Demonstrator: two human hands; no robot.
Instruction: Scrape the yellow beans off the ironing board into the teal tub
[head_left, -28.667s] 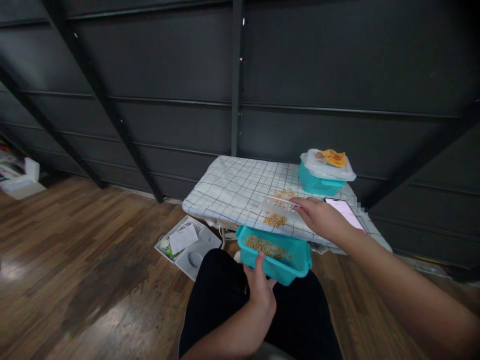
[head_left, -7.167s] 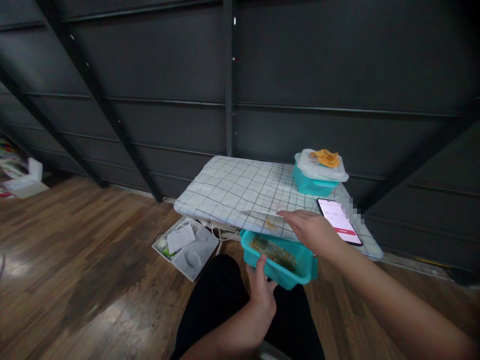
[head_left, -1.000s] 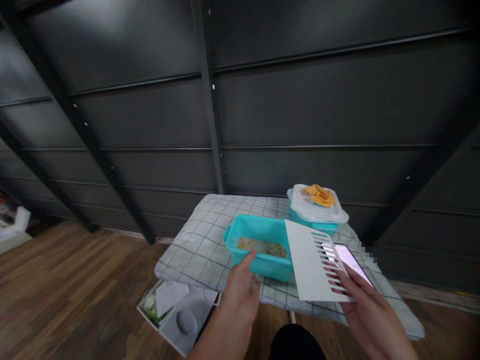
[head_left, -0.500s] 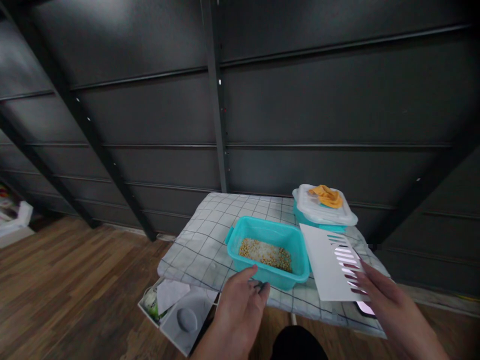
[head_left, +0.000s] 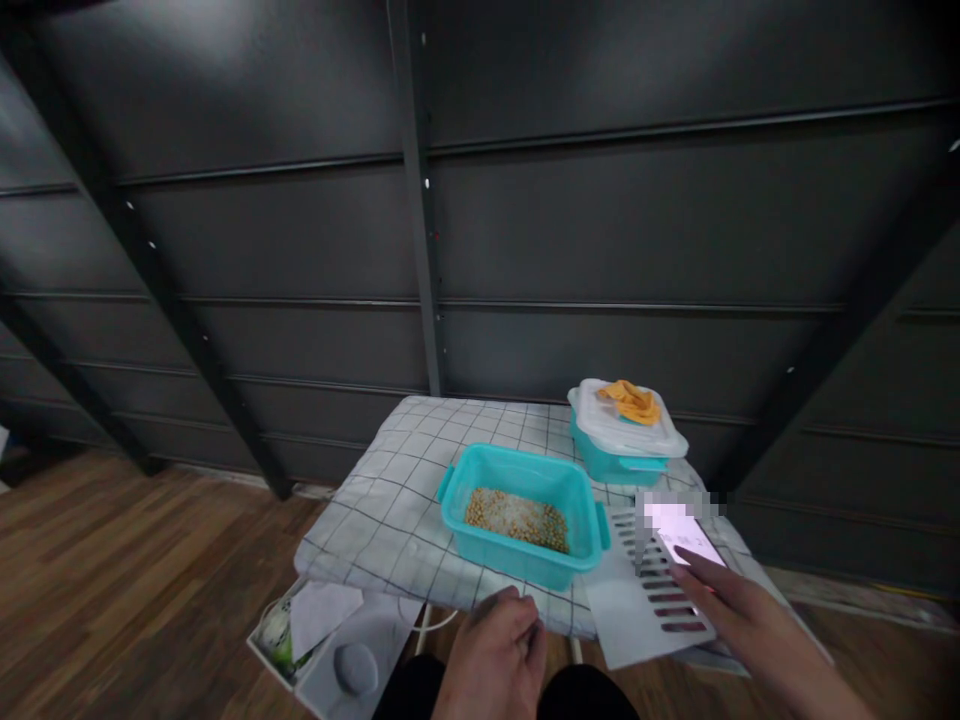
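A teal tub (head_left: 525,545) with yellow grains in it stands on the checked cloth of the small table (head_left: 390,500). My left hand (head_left: 495,655) hovers just in front of the table's near edge, below the tub, fingers curled with nothing in them. My right hand (head_left: 739,615) holds a white slotted board (head_left: 637,600) by its right edge, fingers stretched along it. The board lies low over the table to the right of the tub, its near corner past the table edge. A lit phone (head_left: 686,535) shows beside the board's slots.
A second teal tub with a clear lid (head_left: 626,435) and an orange cloth on top stands at the table's back right. A white box of odds and ends (head_left: 330,650) lies on the wooden floor under the table's left front. A dark metal wall is behind.
My right hand has lowered the slotted board onto the table beside the tub. My left hand has drawn back from the tub and curled. The view shifted slightly.
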